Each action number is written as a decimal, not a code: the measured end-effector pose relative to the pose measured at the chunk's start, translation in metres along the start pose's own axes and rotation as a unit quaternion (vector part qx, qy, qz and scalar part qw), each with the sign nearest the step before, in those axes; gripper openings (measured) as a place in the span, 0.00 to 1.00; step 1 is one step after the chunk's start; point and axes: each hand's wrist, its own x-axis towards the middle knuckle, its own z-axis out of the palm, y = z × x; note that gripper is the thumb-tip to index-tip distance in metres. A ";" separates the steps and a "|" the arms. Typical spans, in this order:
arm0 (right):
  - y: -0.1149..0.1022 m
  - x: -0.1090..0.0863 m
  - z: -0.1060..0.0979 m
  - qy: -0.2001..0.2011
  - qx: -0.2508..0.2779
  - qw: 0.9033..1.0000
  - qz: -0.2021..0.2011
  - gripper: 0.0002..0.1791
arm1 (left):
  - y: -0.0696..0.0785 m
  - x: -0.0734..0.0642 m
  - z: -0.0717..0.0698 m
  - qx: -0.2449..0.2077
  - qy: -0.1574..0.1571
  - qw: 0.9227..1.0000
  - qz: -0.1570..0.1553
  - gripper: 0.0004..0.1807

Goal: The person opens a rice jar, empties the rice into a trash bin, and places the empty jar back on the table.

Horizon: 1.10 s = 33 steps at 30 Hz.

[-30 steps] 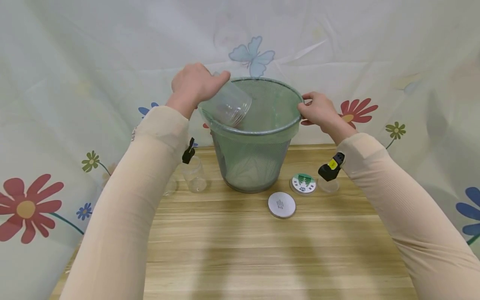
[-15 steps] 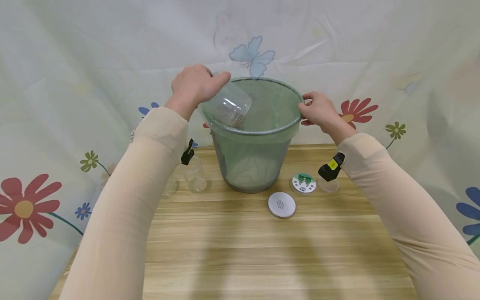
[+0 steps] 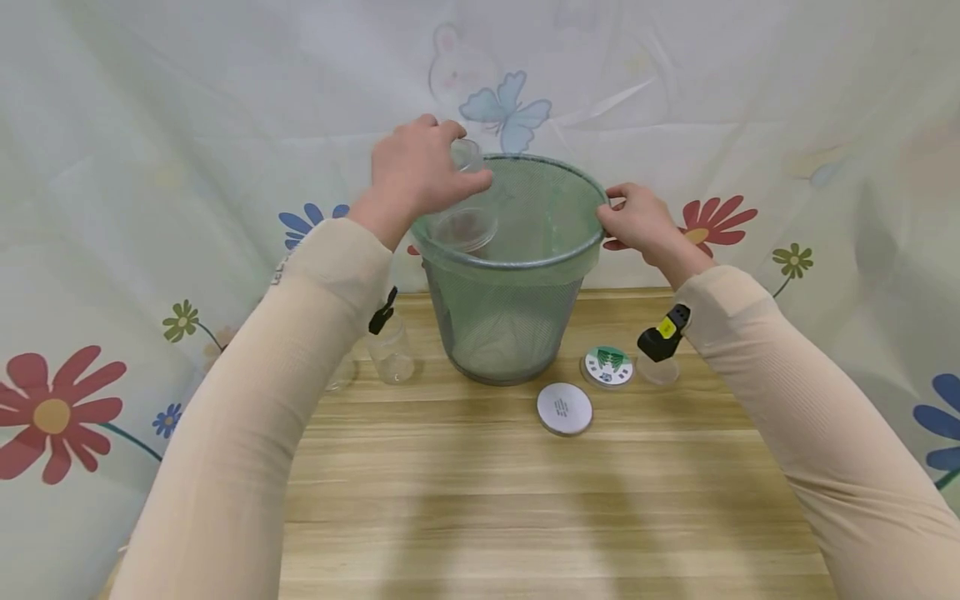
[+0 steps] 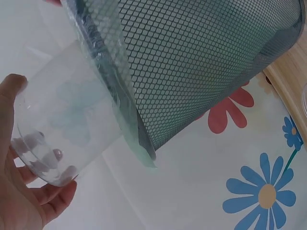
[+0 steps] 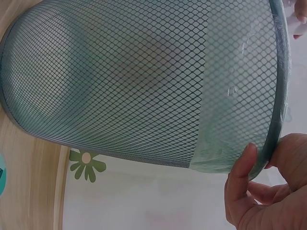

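Note:
My left hand (image 3: 423,171) grips a clear plastic jar (image 3: 465,229) by its base end. The jar is tipped mouth-down, its mouth inside the rim of a mesh wastebasket (image 3: 502,321). In the left wrist view, fingers and thumb curl round the jar's base (image 4: 45,165). A thin green bag (image 3: 517,271) lines the wastebasket and is folded over its rim. On the far side, my right hand (image 3: 637,218) pinches the rim and bag between thumb and fingers. Any contents in the bottom of the wastebasket are hidden.
Two clear jars, one upright (image 3: 392,354) and one (image 3: 342,375) partly behind the left sleeve, stand left of the wastebasket. To its right lie a white disc-shaped lid (image 3: 565,408), a green-and-white printed lid (image 3: 607,367) and a clear round piece (image 3: 660,371). A flowered curtain (image 3: 225,167) hangs behind.
My left hand has shifted right and slightly up, turning the jar from a slant to a steeper mouth-down tilt. The right hand and the wastebasket have stayed in place.

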 end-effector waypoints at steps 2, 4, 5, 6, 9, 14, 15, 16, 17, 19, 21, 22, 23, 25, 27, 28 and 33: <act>0.000 0.000 0.000 0.000 0.001 1.000 0.001 0.31 | 0.004 -0.001 0.001 0.024 0.004 0.999 0.026 0.41; 0.000 0.000 0.001 0.001 0.002 1.000 0.001 0.31 | 0.007 -0.001 0.003 0.042 0.008 0.998 0.048 0.41; -0.001 0.001 0.001 0.001 0.002 1.000 0.002 0.31 | 0.008 -0.001 0.003 0.049 0.009 0.997 0.059 0.40; -0.001 0.001 0.001 0.001 0.002 1.000 0.002 0.31 | 0.010 -0.001 0.004 0.055 0.010 0.996 0.068 0.40; -0.001 0.001 0.002 0.001 0.003 1.000 0.002 0.31 | 0.012 -0.003 0.006 0.069 0.014 0.993 0.094 0.38; -0.001 0.002 0.002 0.000 0.003 1.000 0.002 0.31 | 0.014 -0.006 0.009 0.091 0.014 0.988 0.120 0.37; -0.001 0.002 0.002 0.000 0.003 1.000 0.002 0.31 | 0.014 -0.006 0.009 0.094 0.014 0.988 0.121 0.37; -0.001 0.002 0.002 0.000 0.003 1.000 0.002 0.31 | 0.015 -0.006 0.009 0.096 0.014 0.988 0.122 0.38; -0.001 0.002 0.002 0.001 0.003 1.000 0.003 0.31 | 0.015 -0.006 0.009 0.097 0.015 0.988 0.123 0.38; 0.000 0.002 0.002 0.000 0.004 1.000 0.002 0.31 | 0.015 -0.006 0.009 0.096 0.017 0.987 0.124 0.38; 0.000 0.001 0.002 0.000 0.004 1.000 0.001 0.31 | 0.014 -0.006 0.009 0.092 0.019 0.988 0.126 0.38; 0.000 0.001 0.002 0.000 0.004 1.000 0.001 0.31 | 0.014 -0.005 0.008 0.089 0.021 0.988 0.127 0.38; 0.000 0.001 0.002 0.000 0.004 1.000 0.001 0.31 | 0.013 -0.005 0.008 0.086 0.023 0.988 0.128 0.39; 0.000 0.000 0.001 0.001 0.003 1.000 0.002 0.31 | 0.012 -0.006 0.008 0.079 0.027 0.988 0.130 0.40; 0.000 0.000 0.001 0.002 0.002 1.000 0.003 0.31 | 0.011 -0.006 0.007 0.071 0.030 0.989 0.130 0.42; 0.001 0.000 0.001 0.002 0.002 1.000 0.003 0.31 | 0.010 -0.007 0.007 0.065 0.031 0.989 0.130 0.42; 0.001 0.001 0.000 0.004 0.003 1.000 0.002 0.31 | 0.006 -0.009 0.007 0.032 0.027 0.991 0.126 0.44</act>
